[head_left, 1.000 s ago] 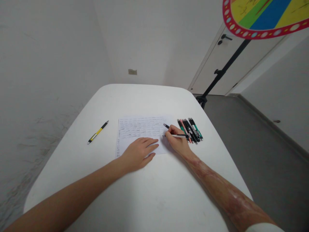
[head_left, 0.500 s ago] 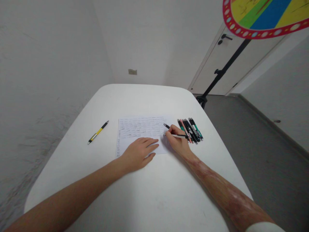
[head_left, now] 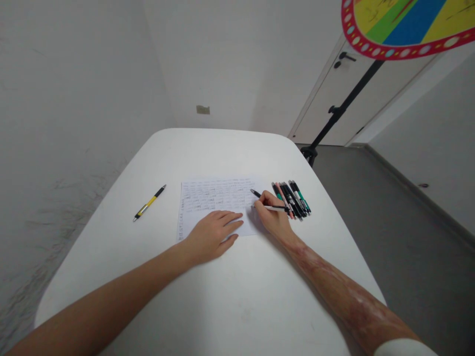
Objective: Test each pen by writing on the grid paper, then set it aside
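Note:
A sheet of paper (head_left: 196, 217) covered in rows of handwriting lies on the white table (head_left: 230, 153). My left hand (head_left: 213, 232) rests flat on its lower part, fingers stretched and a little apart. At the sheet's right side, my right hand (head_left: 272, 217) is closed in a writing grip on a white pen with a black end (head_left: 276, 208). The tip of that pen is near the paper; whether it touches, I cannot tell. Beyond my fingers shows the end of a black pen (head_left: 255, 193); the rest is hidden by the hand, and I cannot tell if it is held.
Several pens (head_left: 293, 200), black, green and pink, lie in a bunch right of my right hand. A yellow and black pen (head_left: 149, 202) lies alone at the left. Beyond the table's right edge stands a colourful wheel (head_left: 408, 29) on a black pole (head_left: 356, 94), before a door (head_left: 326, 109).

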Tool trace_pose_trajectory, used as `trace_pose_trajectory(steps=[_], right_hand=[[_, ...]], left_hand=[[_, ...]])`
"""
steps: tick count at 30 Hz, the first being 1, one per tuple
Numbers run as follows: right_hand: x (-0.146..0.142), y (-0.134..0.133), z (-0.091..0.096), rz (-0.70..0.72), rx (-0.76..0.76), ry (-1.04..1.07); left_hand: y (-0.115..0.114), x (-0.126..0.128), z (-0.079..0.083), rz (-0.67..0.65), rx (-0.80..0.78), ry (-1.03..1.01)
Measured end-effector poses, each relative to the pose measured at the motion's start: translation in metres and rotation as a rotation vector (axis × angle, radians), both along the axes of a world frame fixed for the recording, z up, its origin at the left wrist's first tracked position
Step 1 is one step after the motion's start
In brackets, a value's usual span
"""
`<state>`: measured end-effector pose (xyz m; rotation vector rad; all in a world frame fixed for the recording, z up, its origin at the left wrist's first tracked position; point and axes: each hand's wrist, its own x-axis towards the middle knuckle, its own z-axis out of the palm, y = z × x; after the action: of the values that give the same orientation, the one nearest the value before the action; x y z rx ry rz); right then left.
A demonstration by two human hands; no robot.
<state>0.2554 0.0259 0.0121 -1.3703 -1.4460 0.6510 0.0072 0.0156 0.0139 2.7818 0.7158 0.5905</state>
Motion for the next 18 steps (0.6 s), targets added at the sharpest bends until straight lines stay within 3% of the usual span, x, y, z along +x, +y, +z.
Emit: trace_pose_trajectory(steps=[18], right_hand=[[0.0025,0.0011,-0.0012,-0.016,-0.016,-0.049]], left_hand=[[0.0007,-0.0005,-0.0036,-0.005,0.022,-0.02]])
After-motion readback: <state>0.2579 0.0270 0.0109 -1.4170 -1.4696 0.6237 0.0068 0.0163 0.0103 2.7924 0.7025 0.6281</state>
